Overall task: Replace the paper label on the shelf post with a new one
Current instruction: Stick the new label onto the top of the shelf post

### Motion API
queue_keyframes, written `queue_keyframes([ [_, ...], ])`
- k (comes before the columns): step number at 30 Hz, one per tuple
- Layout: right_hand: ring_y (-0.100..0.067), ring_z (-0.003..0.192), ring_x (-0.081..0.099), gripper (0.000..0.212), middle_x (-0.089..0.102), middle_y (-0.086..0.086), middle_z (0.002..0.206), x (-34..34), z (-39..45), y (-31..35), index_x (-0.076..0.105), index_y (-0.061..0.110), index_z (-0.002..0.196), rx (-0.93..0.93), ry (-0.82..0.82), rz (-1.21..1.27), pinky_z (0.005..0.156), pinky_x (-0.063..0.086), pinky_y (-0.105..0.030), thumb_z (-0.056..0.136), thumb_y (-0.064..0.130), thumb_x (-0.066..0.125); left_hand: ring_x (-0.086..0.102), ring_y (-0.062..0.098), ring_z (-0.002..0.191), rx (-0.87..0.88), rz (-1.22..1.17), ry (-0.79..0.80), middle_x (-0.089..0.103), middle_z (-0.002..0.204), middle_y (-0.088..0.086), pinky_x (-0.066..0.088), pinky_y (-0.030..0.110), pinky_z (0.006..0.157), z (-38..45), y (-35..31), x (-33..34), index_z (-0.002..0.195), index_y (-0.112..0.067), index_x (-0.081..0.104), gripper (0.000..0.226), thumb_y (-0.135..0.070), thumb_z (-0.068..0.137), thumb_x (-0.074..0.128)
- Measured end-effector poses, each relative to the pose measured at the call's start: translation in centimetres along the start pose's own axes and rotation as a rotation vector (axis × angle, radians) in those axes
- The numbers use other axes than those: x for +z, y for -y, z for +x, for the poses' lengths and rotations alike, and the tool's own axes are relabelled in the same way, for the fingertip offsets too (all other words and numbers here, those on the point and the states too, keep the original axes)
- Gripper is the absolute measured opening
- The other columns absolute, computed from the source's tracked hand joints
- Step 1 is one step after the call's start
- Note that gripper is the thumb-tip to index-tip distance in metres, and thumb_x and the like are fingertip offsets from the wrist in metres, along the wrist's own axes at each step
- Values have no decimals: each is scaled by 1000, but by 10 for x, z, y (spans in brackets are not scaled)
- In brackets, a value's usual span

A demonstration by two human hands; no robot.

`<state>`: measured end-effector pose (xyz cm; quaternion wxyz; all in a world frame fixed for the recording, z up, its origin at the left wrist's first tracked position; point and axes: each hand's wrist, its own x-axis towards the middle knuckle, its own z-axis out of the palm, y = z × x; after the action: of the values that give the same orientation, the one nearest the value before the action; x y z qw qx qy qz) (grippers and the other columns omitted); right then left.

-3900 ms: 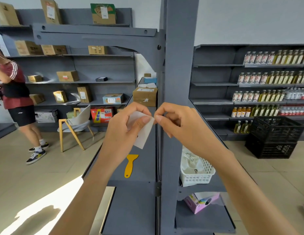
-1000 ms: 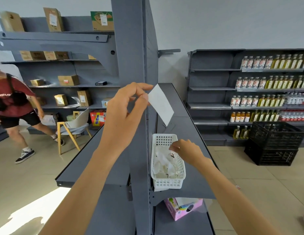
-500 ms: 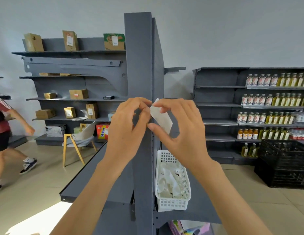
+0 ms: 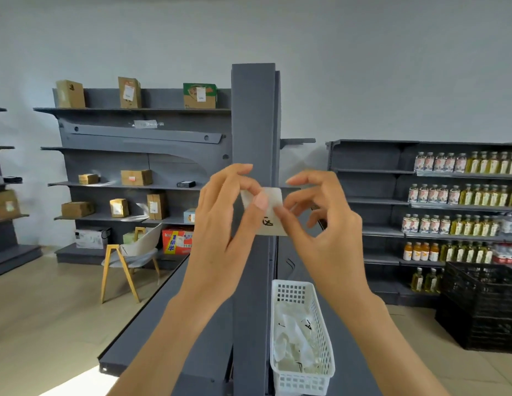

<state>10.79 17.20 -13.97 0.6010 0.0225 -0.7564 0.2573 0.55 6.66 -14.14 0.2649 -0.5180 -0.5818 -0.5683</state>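
A white paper label (image 4: 269,215) with a black handwritten mark lies against the front of the grey shelf post (image 4: 252,115), about halfway up it. My left hand (image 4: 223,235) has its thumb pressed on the label's upper left part. From the right, my right hand (image 4: 323,227) pinches the label's right edge between thumb and forefinger, other fingers spread. Both hands hold the same label. I cannot tell whether it is stuck to the post.
A white plastic basket (image 4: 320,378) with crumpled papers sits on the grey shelf right of the post. Shelves with cardboard boxes (image 4: 136,177) stand behind on the left, bottles (image 4: 460,195) on the right. A chair (image 4: 129,255) and a black crate (image 4: 483,304) are on the floor.
My right hand came up from the basket and joined the left on the label. Both hands brought the label flat against the post front. The person at the left is out of view.
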Motion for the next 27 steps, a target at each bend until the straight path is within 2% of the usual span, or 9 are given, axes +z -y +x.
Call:
queue_keyframes([
  [3, -12, 80, 67, 26, 69, 11, 81, 3, 17, 2, 56, 23, 107, 64, -17, 119, 61, 46, -18, 88, 13, 72, 55, 11, 117, 3, -102, -53, 56, 121, -10, 47, 18, 90, 16, 8, -6, 115, -21, 52, 20, -30, 97, 52],
  [5, -12, 80, 66, 22, 69, 10, 83, 6, 29, 3, 59, 23, 104, 89, -12, 165, 61, 45, -18, 89, 13, 71, 61, 7, 105, -14, -179, -85, 61, 107, -12, 53, 25, 80, 32, 12, -12, 116, -19, 53, 22, -23, 95, 58],
  [7, -12, 83, 67, 18, 70, 8, 86, 11, 40, 4, 61, 24, 101, 104, -12, 195, 62, 49, -24, 89, 14, 71, 66, 5, 97, -41, -249, -101, 67, 96, -10, 55, 30, 71, 49, 14, -19, 112, -19, 56, 19, -18, 94, 62],
  [9, -10, 82, 67, 14, 71, 6, 88, 16, 50, 3, 63, 23, 98, 123, -26, 225, 66, 53, -27, 90, 14, 71, 70, 0, 89, -50, -316, -105, 71, 88, -10, 56, 20, 64, 64, 15, -23, 101, -22, 59, 13, -13, 92, 64],
  [11, -9, 79, 67, 10, 72, 5, 88, 20, 62, 1, 63, 20, 95, 136, -30, 244, 61, 52, -21, 91, 14, 70, 70, -3, 85, -36, -324, -105, 73, 83, -15, 55, 15, 64, 78, 18, -26, 92, -25, 61, 13, -13, 90, 66],
  [14, -14, 74, 71, 5, 73, 1, 86, 22, 82, -5, 62, 18, 93, 151, -24, 225, 54, 47, -15, 93, 15, 67, 71, -2, 83, -22, -289, -78, 73, 81, -16, 56, 19, 64, 102, 23, -28, 90, -23, 61, 11, -15, 88, 69],
  [20, -8, 53, 64, 12, 74, -13, 82, 21, 126, -9, 59, 9, 86, 162, 0, 215, 48, 51, -17, 96, 15, 62, 74, 13, 83, 12, -214, -33, 73, 85, -7, 58, 37, 65, 138, 32, -28, 94, -12, 61, 12, -17, 88, 70],
  [24, -16, 52, 68, 15, 72, -10, 82, 23, 140, -11, 59, 9, 87, 115, -4, 145, 47, 53, -21, 96, 19, 63, 72, 1, 81, 45, -200, -48, 72, 84, -7, 58, 27, 63, 148, 33, -28, 95, -11, 59, 13, -18, 89, 68],
  [27, -17, 50, 70, 14, 70, -6, 82, 27, 144, -11, 59, 9, 89, 98, -4, 95, 45, 53, -20, 97, 21, 63, 69, -6, 79, 62, -169, -63, 69, 82, -10, 58, 20, 63, 152, 35, -28, 91, -19, 56, 11, -18, 90, 67],
])
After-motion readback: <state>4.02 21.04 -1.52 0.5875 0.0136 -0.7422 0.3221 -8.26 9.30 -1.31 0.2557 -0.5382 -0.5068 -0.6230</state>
